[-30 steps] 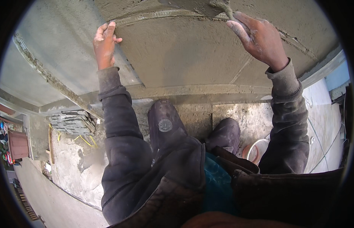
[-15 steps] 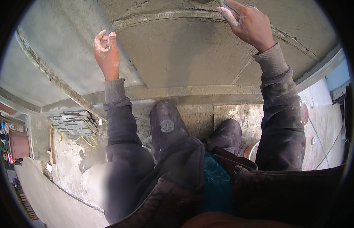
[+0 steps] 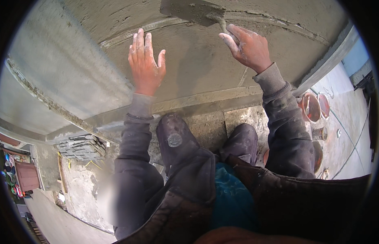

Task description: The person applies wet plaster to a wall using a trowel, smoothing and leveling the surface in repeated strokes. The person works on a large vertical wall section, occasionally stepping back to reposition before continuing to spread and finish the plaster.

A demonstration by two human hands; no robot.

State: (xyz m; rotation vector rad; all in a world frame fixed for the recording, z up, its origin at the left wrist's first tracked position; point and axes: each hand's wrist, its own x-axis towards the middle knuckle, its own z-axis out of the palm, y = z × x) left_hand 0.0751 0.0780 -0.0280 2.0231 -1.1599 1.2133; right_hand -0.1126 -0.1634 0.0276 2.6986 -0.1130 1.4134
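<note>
My right hand (image 3: 249,51) is closed round the handle of a trowel (image 3: 188,11), whose flat metal blade, smeared with grey mortar, is at the upper part of the plastered wall (image 3: 201,61). A curved pale strip (image 3: 258,18) runs across the damp plaster beside the blade. My left hand (image 3: 146,65) has its fingers stretched out over the plaster left of the trowel, near a diagonal edge where a paler, smoother section (image 3: 79,61) begins; whether it touches the surface I cannot tell. Both hands have pale dust or mortar on them.
My boots (image 3: 173,134) stand on a rough ledge or floor at the wall's foot. Grey stone tiles (image 3: 81,146) are stacked at left, near yellow straps. Buckets (image 3: 311,107) and a cable lie on the right. A brown bin (image 3: 26,177) stands among clutter at far left.
My left hand has moved right and its curled fingers have straightened. My right hand has shifted left with the trowel, whose blade now shows fully. The view has shifted, revealing more buckets.
</note>
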